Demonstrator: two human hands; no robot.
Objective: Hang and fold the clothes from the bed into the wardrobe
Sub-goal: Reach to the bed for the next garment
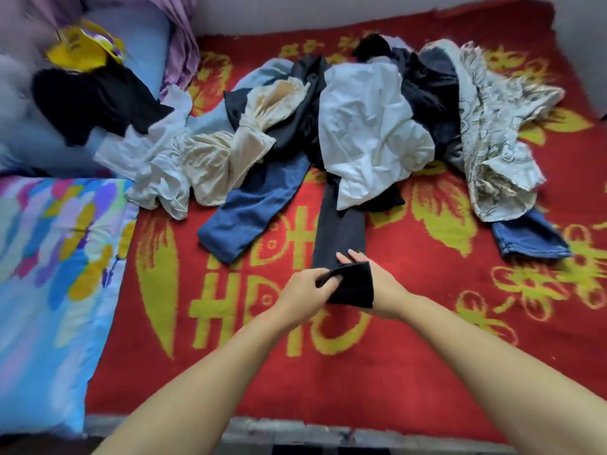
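So both hands are on the end of a dark trouser leg (340, 224) that stretches from the pile toward the near edge of the bed (427, 356). The left hand (307, 292) has its fingers curled around the folded-over hem — a proper grip on the fabric. The right hand (377, 287) is mostly under that flap of cloth, fingers straight and poking out past it, so it's more supporting than clutching.

The rest of the clothes pile (361, 126) sits across the middle of the bed toward the far edge: a white shirt (368, 133), blue jeans (249, 218) on the left side of the heap, a cream ruffled piece (223, 159), and a patterned pale garment (492, 142) at the right — with another denim leg (528, 238) sticking out below it. A colourful pillow (49, 274) lies along the bed's left edge.
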